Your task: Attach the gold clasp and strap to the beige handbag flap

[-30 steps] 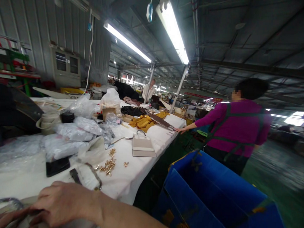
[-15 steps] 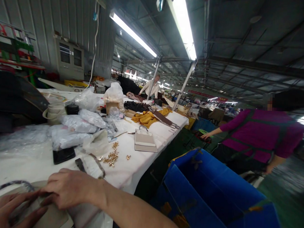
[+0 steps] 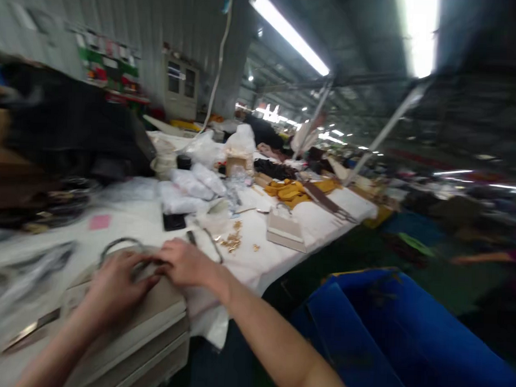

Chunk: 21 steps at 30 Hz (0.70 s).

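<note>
At the near left of the table, a stack of beige bag-like pieces [image 3: 149,325] lies flat, and a dark curved handle [image 3: 120,242] rises behind the top one. My left hand [image 3: 117,284] rests over the top piece, thumb and fingers bent toward my right hand. My right hand [image 3: 188,264] meets it there with its fingertips pinched together. Whatever sits between the fingertips is too small or hidden to make out. Left of the stack lies a narrow tool with a shiny blade-like end [image 3: 28,329], blurred.
Gold-coloured metal fittings [image 3: 233,239] lie on the white table beyond my right hand, near another beige bag [image 3: 284,231]. Plastic-wrapped bundles [image 3: 188,188] and yellow material [image 3: 292,193] sit farther back. A blue bin [image 3: 342,332] stands right of the table; a person's arm [image 3: 484,258] shows beyond.
My view has swung left and down, so the hands and the beige stack now show more fully. My hands stay together over the top piece. The co-worker has nearly left the view at right.
</note>
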Tool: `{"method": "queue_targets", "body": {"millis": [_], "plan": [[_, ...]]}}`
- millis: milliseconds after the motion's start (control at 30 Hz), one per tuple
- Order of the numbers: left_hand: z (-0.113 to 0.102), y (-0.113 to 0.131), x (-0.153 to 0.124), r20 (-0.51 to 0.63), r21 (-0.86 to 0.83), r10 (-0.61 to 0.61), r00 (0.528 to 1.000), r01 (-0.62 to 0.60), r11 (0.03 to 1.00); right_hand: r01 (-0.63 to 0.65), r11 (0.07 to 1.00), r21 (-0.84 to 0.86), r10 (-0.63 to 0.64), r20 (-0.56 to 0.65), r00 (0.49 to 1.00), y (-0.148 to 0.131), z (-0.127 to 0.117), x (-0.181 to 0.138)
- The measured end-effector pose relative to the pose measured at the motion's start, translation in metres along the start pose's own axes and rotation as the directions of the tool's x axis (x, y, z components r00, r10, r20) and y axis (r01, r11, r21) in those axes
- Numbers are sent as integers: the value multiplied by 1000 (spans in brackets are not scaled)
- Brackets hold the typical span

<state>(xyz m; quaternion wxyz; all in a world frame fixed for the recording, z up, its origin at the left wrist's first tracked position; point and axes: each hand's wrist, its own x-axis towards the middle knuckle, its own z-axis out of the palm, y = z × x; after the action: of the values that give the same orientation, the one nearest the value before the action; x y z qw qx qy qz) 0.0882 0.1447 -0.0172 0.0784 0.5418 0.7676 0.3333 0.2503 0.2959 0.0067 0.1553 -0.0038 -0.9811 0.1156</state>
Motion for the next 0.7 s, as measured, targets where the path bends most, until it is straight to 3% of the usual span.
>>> {"method": "queue_targets", "body": {"millis": [100, 200, 400, 533, 700], "plan": [[-11, 23, -7, 54, 57, -35, 998, 32, 998, -74, 962, 261, 100, -85, 991, -1, -6, -7], [-8, 21, -9, 41, 72, -91, 995, 88, 994, -136, 851, 507, 246, -157, 956, 8, 0, -9], [-2, 15, -18, -11, 44, -79, 997, 79, 996, -248, 665, 705, 403, -59, 913, -6, 12, -16], [0, 13, -19, -17, 40, -61, 998, 62, 997, -277, 712, 645, 417, -70, 906, -14, 16, -12], [-2, 15, -20, -23, 34, -60, 998, 60, 998, -219, 812, 540, 345, -142, 928, -20, 12, -6]]}}
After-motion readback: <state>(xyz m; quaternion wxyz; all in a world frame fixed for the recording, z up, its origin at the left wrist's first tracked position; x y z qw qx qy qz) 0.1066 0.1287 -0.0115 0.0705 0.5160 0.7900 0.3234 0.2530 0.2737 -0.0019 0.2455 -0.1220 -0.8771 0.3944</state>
